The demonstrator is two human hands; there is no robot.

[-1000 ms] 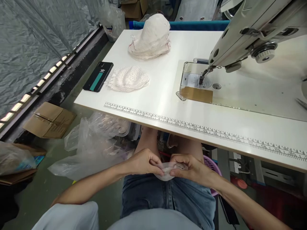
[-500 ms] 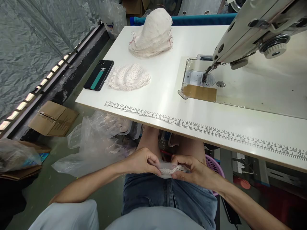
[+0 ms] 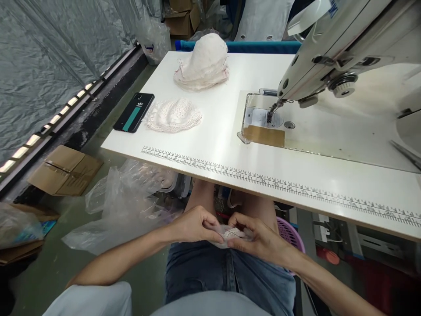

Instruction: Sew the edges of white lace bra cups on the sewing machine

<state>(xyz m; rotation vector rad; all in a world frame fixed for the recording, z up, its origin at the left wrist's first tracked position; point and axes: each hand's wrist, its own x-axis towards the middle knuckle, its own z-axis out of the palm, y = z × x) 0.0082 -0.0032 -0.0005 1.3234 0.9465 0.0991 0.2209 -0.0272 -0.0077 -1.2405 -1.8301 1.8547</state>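
Note:
Over my lap, my left hand (image 3: 197, 226) pinches one end of a small translucent plastic bag (image 3: 221, 240). White openwork lace (image 3: 234, 232) shows in it, or against it; I cannot tell which. The bag's other end is gripped between the thumb and fingers of my right hand (image 3: 258, 237). Above on the white sewing table (image 3: 217, 145) lies a flat white lace cap-like piece (image 3: 174, 115). Behind it stands a domed off-white fabric hat shape (image 3: 205, 61) with loose reddish threads along its rim.
A sewing machine (image 3: 315, 74) occupies the table's right side, with scissors (image 3: 406, 154) at far right. A black phone (image 3: 134, 113) lies at the left corner. A printed ruler runs along the front edge. Below are plastic bags (image 3: 115, 210), a cardboard box (image 3: 66, 170) and a purple basket (image 3: 291, 235).
My view has shifted, so the table sits lower and more of the machine shows. Between my hands the bag and lace are more bunched, with less lace visible. Both hands keep their grip.

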